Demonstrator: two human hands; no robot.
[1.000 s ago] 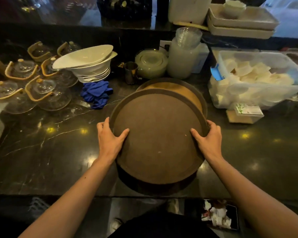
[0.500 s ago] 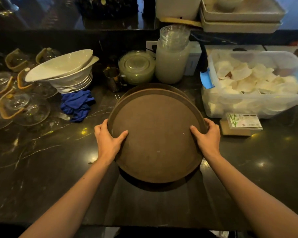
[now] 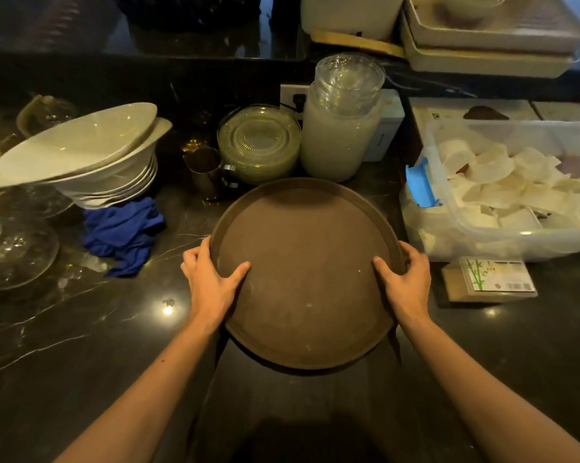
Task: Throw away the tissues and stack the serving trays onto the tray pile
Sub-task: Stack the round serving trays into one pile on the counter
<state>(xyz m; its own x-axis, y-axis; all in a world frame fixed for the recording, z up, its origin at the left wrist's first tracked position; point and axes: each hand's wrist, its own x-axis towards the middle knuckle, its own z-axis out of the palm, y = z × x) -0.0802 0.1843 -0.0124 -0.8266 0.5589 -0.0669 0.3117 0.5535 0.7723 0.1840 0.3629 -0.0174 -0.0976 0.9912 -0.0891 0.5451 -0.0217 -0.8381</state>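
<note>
A round brown serving tray (image 3: 307, 262) lies in the middle of the dark marble counter (image 3: 81, 329), its bare inside facing up. My left hand (image 3: 212, 282) grips its left rim, thumb on the tray's inner surface. My right hand (image 3: 407, 282) grips the right rim the same way. The tray covers the tray pile beneath it, so no lower tray shows. A clear plastic bin (image 3: 482, 242) at the right holds crumpled white tissues (image 3: 502, 185).
Stacked white bowls (image 3: 91, 162) and a blue cloth (image 3: 125, 235) sit at the left, with glass lids (image 3: 18, 248) beyond. Behind the tray stand a metal cup (image 3: 205, 172), glass plates (image 3: 258, 142) and a tall stack of glass bowls (image 3: 342, 128). A small box (image 3: 492, 279) lies at the right.
Both hands moved the tray away from me over the second tray, whose lighter inside showed behind it earlier and is now covered. The camera leaned closer to the counter.
</note>
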